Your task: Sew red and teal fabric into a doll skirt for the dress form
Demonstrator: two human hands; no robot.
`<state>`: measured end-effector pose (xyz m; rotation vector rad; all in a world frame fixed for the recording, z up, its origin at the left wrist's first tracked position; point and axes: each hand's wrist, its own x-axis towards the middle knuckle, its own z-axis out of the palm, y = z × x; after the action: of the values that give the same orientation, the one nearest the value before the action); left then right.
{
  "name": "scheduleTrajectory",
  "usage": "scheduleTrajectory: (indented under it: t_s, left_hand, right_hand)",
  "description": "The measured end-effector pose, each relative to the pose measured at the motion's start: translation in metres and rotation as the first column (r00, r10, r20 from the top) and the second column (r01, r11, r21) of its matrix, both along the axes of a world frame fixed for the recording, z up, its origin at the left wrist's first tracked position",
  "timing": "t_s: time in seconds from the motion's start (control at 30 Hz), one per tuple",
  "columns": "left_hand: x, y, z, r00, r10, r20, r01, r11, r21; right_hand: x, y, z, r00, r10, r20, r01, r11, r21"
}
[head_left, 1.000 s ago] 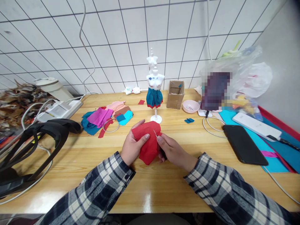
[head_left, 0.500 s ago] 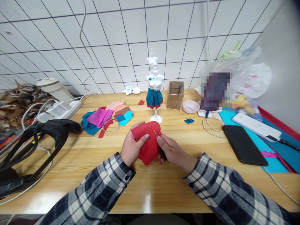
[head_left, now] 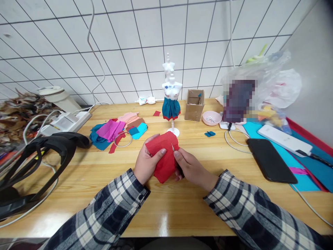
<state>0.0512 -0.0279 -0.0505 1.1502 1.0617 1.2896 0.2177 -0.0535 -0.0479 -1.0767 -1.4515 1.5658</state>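
Note:
A piece of red crepe-like paper or cloth point(head_left: 164, 158) is held up over the wooden table. My left hand point(head_left: 148, 161) pinches its left side, thumb on top and fingers behind. My right hand point(head_left: 191, 167) is closed on small scissors point(head_left: 173, 148), whose thin metal tips lie over the upper right of the red piece; their dark handle is mostly hidden by the fingers. Behind my hands stands a small white mannequin point(head_left: 172, 91) in a teal skirt point(head_left: 171, 108) with a red hem.
Coloured scraps point(head_left: 110, 130) and a ring point(head_left: 123, 139) lie left. A cardboard box point(head_left: 194, 106) and pink bowl point(head_left: 212, 118) stand behind. Right are a phone point(head_left: 270, 160), power bank point(head_left: 284, 140) and cables. A black headset point(head_left: 65, 166) sits at the left edge.
The scissor tips have shifted slightly and look a little more parted. The top edge of the red piece has risen slightly. My left hand keeps its grip.

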Motion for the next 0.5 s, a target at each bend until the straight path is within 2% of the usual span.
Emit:
scheduleTrajectory:
  t_s: [0.17, 0.33, 0.5]
  left_hand:
    - [-0.0006, 0.0012, -0.0019, 1.000, -0.009, 0.003, 0.009, 1.000, 0.019]
    - [-0.0009, -0.0005, -0.0036, 0.980, -0.135, 0.145, 0.152, 0.981, -0.116]
    - [-0.0017, 0.0005, -0.0037, 0.983, -0.082, 0.165, 0.113, 0.976, -0.185]
  right_hand:
    - [0.0003, 0.0003, 0.0005, 1.000, -0.006, 0.017, 0.006, 1.000, 0.003]
    - [0.0016, 0.0012, 0.0005, 0.999, 0.026, 0.045, -0.027, 0.999, 0.021]
    - [0.0023, 0.0005, 0.0002, 0.995, 0.078, 0.063, -0.081, 0.996, 0.048]
